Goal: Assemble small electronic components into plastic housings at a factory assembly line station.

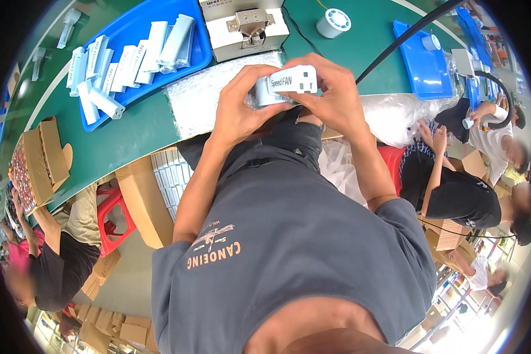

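Observation:
Both my hands are raised in front of me at the near edge of the green table, holding a white and pale blue handheld fan (pixel 286 82). My left hand (pixel 242 103) curls round its rounded, pale blue side. On the other side, my right hand (pixel 335 97) grips the white handle part, which has small square holes at its end. Whether the two parts are joined cannot be told. Just beyond my left hand, a blue tray (pixel 140 17) holds several white and pale blue handle pieces (pixel 137 62).
A metal fixture on a pale box (pixel 248 35) stands behind my hands, with a white round fan head (pixel 334 22) to its right. Bubble wrap (pixel 186 106) lies at the table edge. A black cable (pixel 404 38) crosses at right, before another blue tray (pixel 422 74). People sit on both sides.

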`<state>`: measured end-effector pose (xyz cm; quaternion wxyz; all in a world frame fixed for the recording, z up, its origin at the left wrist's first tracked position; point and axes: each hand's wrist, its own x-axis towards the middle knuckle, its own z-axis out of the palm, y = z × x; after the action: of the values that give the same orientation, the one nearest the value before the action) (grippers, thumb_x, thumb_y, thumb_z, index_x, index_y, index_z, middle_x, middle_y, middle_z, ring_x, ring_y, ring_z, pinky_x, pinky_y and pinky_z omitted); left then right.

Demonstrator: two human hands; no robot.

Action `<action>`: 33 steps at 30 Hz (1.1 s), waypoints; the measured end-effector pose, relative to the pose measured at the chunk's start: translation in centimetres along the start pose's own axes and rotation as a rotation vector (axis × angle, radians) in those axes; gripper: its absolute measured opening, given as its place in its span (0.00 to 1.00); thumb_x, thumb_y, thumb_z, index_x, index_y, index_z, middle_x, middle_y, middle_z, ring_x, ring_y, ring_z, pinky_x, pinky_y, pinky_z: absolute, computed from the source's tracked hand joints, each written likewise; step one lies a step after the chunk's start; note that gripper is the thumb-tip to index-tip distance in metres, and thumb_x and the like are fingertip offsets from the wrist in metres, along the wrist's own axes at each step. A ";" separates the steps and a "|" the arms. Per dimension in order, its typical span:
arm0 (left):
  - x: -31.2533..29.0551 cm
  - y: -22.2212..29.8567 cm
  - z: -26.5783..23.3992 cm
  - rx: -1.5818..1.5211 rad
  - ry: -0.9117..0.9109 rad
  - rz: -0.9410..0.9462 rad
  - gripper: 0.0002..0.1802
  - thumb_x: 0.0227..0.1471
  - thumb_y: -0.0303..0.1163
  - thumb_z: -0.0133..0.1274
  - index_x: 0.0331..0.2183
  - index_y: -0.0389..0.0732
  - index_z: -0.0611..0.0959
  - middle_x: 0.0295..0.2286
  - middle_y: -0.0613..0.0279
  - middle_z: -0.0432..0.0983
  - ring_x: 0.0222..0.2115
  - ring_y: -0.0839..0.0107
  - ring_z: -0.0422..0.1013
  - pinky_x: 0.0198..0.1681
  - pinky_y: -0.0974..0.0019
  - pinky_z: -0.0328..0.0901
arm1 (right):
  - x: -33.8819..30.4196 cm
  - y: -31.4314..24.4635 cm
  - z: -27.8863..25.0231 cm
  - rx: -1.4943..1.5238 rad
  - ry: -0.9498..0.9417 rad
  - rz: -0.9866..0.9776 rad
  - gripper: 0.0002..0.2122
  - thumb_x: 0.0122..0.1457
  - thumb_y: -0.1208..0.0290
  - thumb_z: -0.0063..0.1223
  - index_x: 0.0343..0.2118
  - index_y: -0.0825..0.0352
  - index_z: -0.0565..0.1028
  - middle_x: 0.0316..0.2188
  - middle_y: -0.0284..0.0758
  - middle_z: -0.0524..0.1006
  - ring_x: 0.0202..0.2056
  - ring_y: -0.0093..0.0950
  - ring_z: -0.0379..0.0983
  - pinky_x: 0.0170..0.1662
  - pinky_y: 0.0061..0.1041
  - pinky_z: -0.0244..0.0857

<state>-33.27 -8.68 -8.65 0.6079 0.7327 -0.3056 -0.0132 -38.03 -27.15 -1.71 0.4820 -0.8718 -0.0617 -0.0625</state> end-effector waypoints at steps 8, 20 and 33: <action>0.5 0.0 0.3 0.060 0.033 0.091 0.30 0.34 0.29 0.73 0.43 0.37 0.81 0.41 0.54 0.79 0.42 0.57 0.77 0.46 0.61 0.70 | 0.2 0.6 0.1 0.160 0.051 0.049 0.16 0.48 0.80 0.65 0.42 0.72 0.77 0.35 0.37 0.80 0.34 0.28 0.80 0.39 0.24 0.74; 1.0 0.5 1.4 0.138 0.078 0.119 0.28 0.32 0.30 0.74 0.39 0.35 0.82 0.36 0.54 0.77 0.38 0.59 0.75 0.42 0.63 0.69 | 0.5 0.7 -1.1 -0.093 -0.002 0.090 0.13 0.47 0.77 0.65 0.38 0.69 0.78 0.29 0.38 0.80 0.31 0.25 0.77 0.37 0.24 0.71; 0.6 0.4 0.4 -0.434 0.128 -0.289 0.27 0.41 0.24 0.70 0.44 0.34 0.76 0.40 0.57 0.76 0.41 0.70 0.74 0.47 0.66 0.68 | -0.3 -0.3 -1.6 0.224 -0.110 0.179 0.11 0.53 0.77 0.60 0.40 0.69 0.76 0.19 0.36 0.77 0.19 0.21 0.72 0.26 0.24 0.65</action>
<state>-33.15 -9.34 -8.21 0.7606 0.6207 -0.1490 -0.1186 -38.42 -28.33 -0.67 0.5756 -0.8168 -0.0164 0.0359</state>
